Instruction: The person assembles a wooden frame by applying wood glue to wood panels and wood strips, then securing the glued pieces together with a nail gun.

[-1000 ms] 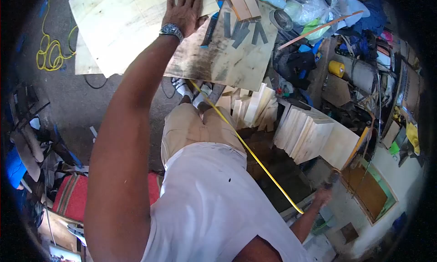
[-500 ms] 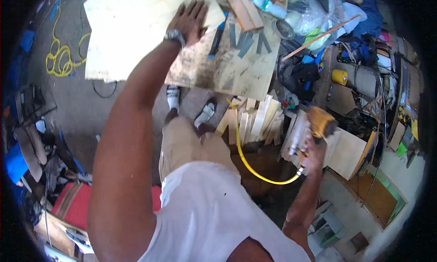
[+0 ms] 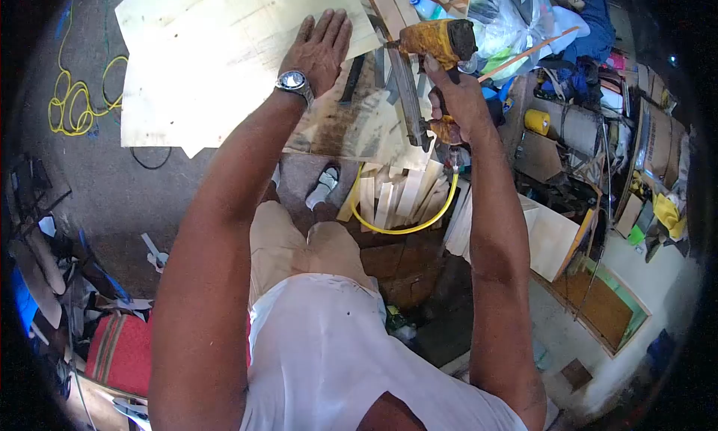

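Observation:
Fingers stretched out, my left hand [image 3: 320,55] lies flat on a pale plywood sheet [image 3: 198,75]. A watch [image 3: 292,80] is on that wrist. In my right hand [image 3: 462,102] is a yellow and black air nail gun [image 3: 437,43], gripped by its handle. Its long dark magazine [image 3: 406,94] reaches over the right part of the worktable [image 3: 321,138]. A yellow air hose [image 3: 410,230] loops down from the handle end. Between the two hands, a dark narrow tool [image 3: 351,79] rests on the worktable beside the sheet's edge.
Offcut wood strips [image 3: 404,195] stand in a bundle below the worktable. Boards [image 3: 393,4], a plastic bottle [image 3: 428,8] and clear plastic bags [image 3: 516,23] crowd its far right. Coiled yellow hose [image 3: 71,113] lies on the floor at left. A red cushion [image 3: 120,349] sits lower left.
My right hand has brought the nail gun up from low on the right to over the worktable, and the hose has swung with it. My left hand stays flat on the plywood.

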Demonstrator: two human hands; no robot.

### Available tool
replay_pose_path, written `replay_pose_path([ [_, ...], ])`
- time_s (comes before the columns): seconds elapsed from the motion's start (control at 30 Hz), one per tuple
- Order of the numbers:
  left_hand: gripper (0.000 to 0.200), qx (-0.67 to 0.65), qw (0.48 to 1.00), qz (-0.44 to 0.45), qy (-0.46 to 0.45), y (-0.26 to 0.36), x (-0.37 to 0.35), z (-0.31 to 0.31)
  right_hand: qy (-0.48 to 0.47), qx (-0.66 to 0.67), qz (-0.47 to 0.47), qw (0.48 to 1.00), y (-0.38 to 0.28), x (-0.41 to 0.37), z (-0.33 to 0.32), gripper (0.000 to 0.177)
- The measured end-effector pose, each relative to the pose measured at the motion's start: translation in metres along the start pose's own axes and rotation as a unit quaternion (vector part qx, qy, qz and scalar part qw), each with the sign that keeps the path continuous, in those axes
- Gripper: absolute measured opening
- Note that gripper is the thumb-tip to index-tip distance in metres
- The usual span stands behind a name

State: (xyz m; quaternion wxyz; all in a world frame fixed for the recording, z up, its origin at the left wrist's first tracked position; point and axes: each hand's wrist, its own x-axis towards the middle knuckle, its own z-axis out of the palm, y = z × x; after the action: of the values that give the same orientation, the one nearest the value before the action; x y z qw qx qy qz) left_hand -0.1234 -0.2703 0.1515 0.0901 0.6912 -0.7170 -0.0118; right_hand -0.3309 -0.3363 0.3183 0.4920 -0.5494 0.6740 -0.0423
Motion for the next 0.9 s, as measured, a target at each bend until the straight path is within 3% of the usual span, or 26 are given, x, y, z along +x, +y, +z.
replay_pose_path([
  [0.3,0.075,-0.032,0.999,0.001,0.019,-0.002,0.0,0.007,-0.055,-0.065,-0.041,0.995,-0.003,0.014,0.001,0.047],
  [0.6,0.072,-0.029,0.999,0.002,0.019,-0.003,-0.002,0.004,-0.043,-0.122,-0.04,0.991,-0.01,0.017,0.006,0.05],
  [0.7,0.072,-0.046,0.998,-0.002,0.031,-0.004,-0.002,0.008,-0.024,-0.18,-0.109,0.977,-0.008,0.022,0.01,0.053],
  [0.9,0.074,-0.042,0.999,0.003,0.023,-0.003,-0.002,0.003,-0.025,-0.142,-0.06,0.988,-0.012,0.015,0.012,0.054],
])
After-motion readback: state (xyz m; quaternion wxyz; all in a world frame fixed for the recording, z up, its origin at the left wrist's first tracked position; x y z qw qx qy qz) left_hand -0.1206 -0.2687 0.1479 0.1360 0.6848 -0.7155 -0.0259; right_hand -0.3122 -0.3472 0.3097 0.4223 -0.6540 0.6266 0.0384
